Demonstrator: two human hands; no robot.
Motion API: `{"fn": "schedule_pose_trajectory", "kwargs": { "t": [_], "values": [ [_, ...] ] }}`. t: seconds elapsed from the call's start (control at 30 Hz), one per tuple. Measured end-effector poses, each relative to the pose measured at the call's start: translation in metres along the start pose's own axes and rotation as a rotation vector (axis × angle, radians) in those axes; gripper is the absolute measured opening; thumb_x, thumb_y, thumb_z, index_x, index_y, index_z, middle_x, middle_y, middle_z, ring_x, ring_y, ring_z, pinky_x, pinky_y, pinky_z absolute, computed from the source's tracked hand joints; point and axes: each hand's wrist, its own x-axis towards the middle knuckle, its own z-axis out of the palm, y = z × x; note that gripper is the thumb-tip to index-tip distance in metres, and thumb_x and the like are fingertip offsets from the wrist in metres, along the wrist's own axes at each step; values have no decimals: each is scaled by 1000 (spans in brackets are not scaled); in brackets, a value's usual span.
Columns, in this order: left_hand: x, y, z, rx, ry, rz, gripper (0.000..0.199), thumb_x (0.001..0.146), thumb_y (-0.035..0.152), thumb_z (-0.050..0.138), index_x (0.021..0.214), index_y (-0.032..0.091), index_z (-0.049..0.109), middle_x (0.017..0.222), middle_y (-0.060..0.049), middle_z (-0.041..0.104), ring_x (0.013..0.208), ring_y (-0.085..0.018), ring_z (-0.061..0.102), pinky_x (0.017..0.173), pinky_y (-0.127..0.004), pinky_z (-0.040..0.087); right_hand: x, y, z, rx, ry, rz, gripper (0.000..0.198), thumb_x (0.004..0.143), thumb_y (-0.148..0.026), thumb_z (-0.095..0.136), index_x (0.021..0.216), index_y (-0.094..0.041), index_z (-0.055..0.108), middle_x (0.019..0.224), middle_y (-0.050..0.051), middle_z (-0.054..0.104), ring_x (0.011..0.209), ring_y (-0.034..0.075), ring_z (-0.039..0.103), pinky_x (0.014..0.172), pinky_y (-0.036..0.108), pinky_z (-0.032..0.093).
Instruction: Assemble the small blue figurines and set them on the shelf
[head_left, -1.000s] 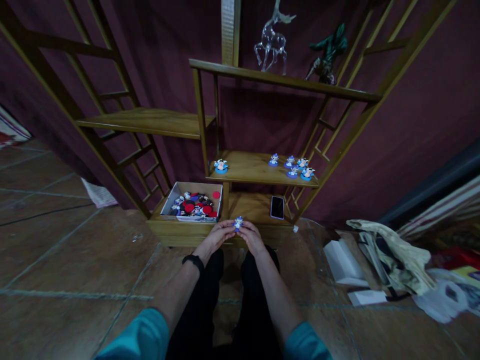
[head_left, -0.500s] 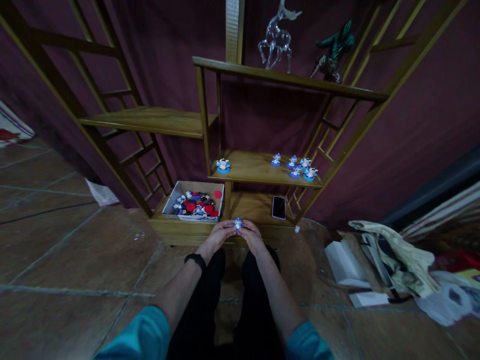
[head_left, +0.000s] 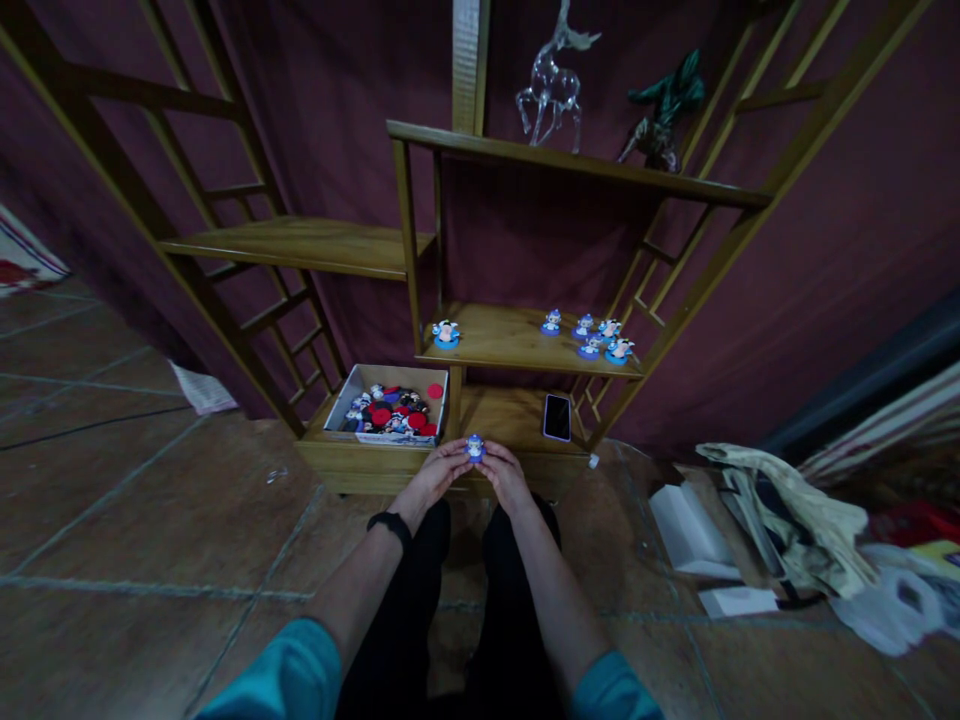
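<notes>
Between my two hands I hold a small purple-and-white figurine [head_left: 475,448] upright, in front of the lowest shelf. My left hand [head_left: 442,468] grips its left side with the fingertips. My right hand [head_left: 504,474] pinches it from the other side. Just beyond my left hand is a cardboard box [head_left: 351,398] with several figurines and red discs jumbled inside. On the shelf [head_left: 495,335] above, a blue-based figurine [head_left: 446,334] stands at the left end. Several purple and blue figurines stand at its right end, among them a purple one [head_left: 552,322].
A phone [head_left: 557,417] lies on the lowest shelf. Higher up stand a clear deer figure [head_left: 553,85] and a dark green statue [head_left: 667,110]. On the floor at right are a white box [head_left: 690,530], a pale cloth bag [head_left: 795,510] and a plastic bag [head_left: 892,600].
My hands stay in nearly the same place, still holding the purple figurine, which has shifted very slightly. The view has tilted a little; the shelves and their contents are otherwise the same.
</notes>
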Motion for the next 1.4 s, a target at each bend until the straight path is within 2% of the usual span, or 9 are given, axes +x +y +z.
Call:
{"fn": "schedule_pose_trajectory", "kwargs": {
  "t": [0.23,0.43,0.6,0.9,1.27,1.4],
  "values": [
    [1,-4,3,0,57,13,27,64,4,71,90,12,67,82,-7,69,75,-13,65,76,-25,50,-1,-1,-2,2,2,-14,30,54,-19,75,84,-19,68,89,4,71,84,19,65,83,36,50],
    [0,-2,5,2,34,29,27,64,7,72,89,13,67,86,-7,70,78,-14,65,78,-24,50,-4,-1,0,33,-11,-40,29,54,-20,76,82,-19,69,88,4,71,85,19,65,84,35,49],
    [-4,1,6,25,-40,44,35,60,5,75,93,12,67,92,-9,70,83,-14,65,81,-24,48,-7,-5,6,54,-25,-40,29,53,-22,78,80,-18,69,86,5,71,84,19,66,85,35,49],
    [-7,3,10,76,-16,136,30,55,12,79,82,13,67,81,-6,70,76,-14,65,78,-23,47,-10,-4,7,11,-86,-15,36,52,-25,80,86,-19,68,91,6,71,87,20,66,82,37,50],
    [-14,6,10,134,-120,102,34,60,14,77,93,11,68,93,-10,70,84,-16,65,81,-25,47,-14,-6,8,-90,-44,-84,39,53,-25,78,90,-21,66,85,2,69,77,16,64,76,31,50],
    [-14,5,10,68,-77,97,38,60,9,77,96,13,65,91,-8,70,81,-13,65,79,-23,48,-16,-7,6,-85,-48,-91,39,54,-27,78,90,-21,66,87,2,69,80,17,63,77,32,50]
  ]
}}
